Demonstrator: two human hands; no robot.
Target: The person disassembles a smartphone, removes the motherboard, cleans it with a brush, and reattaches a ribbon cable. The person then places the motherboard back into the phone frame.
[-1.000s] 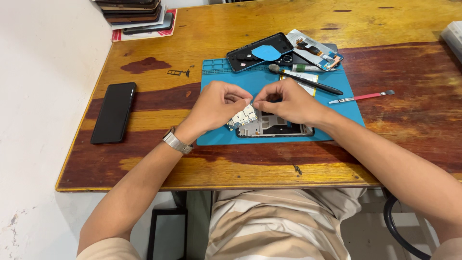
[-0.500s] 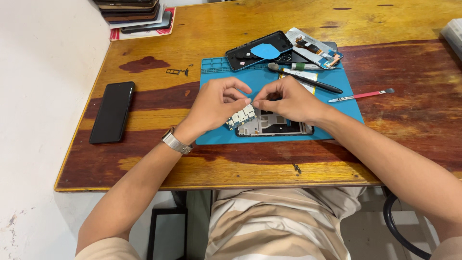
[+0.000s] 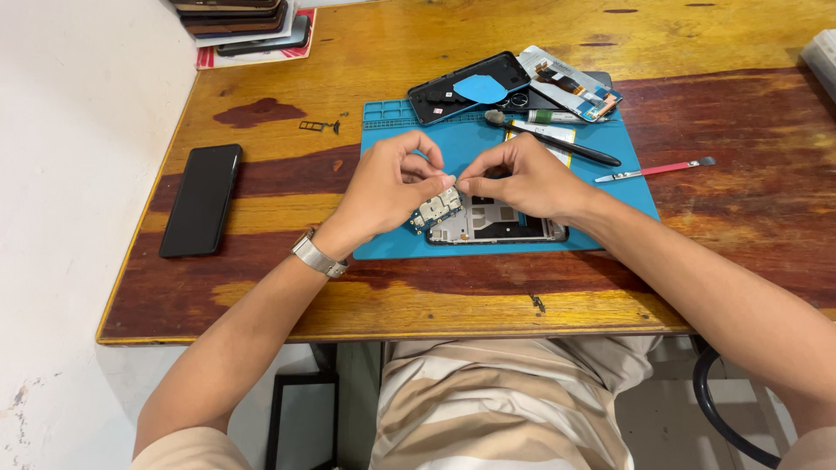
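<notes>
Fingertips meet above the opened phone on the blue mat: left hand and right hand both pinch together, on something too small to see. Best kept low, pulled gently.

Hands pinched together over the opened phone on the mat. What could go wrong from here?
1. The left hand and right hand meet fingertip to fingertip above the opened phone; whatever they pinch is too small to see, and could drop into the exposed boards.
2. The right forearm lies close to the red-handled tool and the black brush; a shift could knock them.
3. The small metal tray lies loose off the blue mat, easy to lose.
</notes>
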